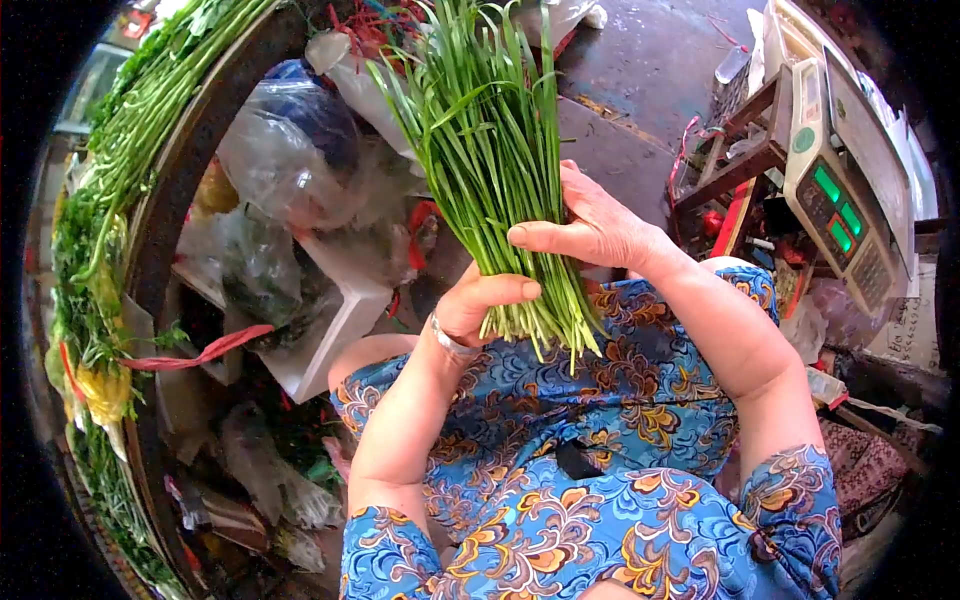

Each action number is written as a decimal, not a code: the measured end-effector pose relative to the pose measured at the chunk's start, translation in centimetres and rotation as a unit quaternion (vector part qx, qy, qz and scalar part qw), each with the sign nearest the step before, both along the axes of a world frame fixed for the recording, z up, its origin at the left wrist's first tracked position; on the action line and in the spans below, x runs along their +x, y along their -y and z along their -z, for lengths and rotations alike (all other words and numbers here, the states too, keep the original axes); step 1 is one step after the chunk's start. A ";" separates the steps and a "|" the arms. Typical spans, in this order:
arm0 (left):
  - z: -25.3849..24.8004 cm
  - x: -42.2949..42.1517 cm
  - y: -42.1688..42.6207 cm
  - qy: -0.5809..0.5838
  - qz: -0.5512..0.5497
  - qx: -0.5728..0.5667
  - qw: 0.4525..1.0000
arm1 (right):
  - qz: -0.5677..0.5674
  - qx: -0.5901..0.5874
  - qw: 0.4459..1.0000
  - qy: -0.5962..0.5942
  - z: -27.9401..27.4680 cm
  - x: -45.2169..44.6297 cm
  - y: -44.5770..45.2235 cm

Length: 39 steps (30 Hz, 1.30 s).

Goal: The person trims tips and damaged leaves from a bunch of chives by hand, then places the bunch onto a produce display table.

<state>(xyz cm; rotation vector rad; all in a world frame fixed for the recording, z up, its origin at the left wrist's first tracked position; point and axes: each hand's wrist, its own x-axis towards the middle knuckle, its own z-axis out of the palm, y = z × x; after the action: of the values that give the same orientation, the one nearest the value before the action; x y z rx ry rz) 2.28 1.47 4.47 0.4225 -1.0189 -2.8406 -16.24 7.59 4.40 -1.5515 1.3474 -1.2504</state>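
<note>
1. Blue short-sleeved garment with an orange and yellow swirl print (560, 490) covers your lap. Darker than the stem ends, so use it as backdrop to check them.
2. Green bundle of long, thin, flat-leaved stems (490, 160): up in front of you, over the near edge of your lap, leaf tips pointing away, bare ends toward you. Reads to me as a hold-and-even-up step. Treat it as one column: enough squeeze to stop slip, not enough to bruise. Tops fan out; support low, don't pinch the leaves.
3. Right hand (600, 228): partly curled round the right side of the bundle, thumb laid across the front. Most fingers hidden behind; can't tell pressure. I'd make this your main clamp.
4. Left hand (472, 303): also partly curled, gripping the bundle from the lower left, thumb across nearer the ends. Fingers mostly out of sight, pressure unknown. Good spot for nudging ends level.
5. Pale stem ends (545, 325): uneven, longest ones at lower right. Push those up singly; forcing the lot could bend some.
6. Silver bracelet (450, 338) on your left wrist: mind snags.
</note>
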 end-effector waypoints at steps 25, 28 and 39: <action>1.7 0.3 -0.3 0.053 -0.067 0.013 0.996 | 0.031 0.144 0.987 0.061 0.8 0.5 0.0; 2.0 0.3 -0.1 0.061 -0.073 -0.016 0.995 | 0.021 0.119 0.988 0.094 2.2 0.6 0.4; 2.6 0.2 0.8 0.117 -0.103 -0.053 0.986 | 0.164 0.038 0.984 0.063 -0.9 -3.3 0.4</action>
<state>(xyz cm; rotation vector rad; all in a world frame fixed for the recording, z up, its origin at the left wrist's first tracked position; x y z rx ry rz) 2.46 0.65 1.87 0.8158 -1.0862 -2.5846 -19.49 7.23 5.28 -1.2084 1.5901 -1.4501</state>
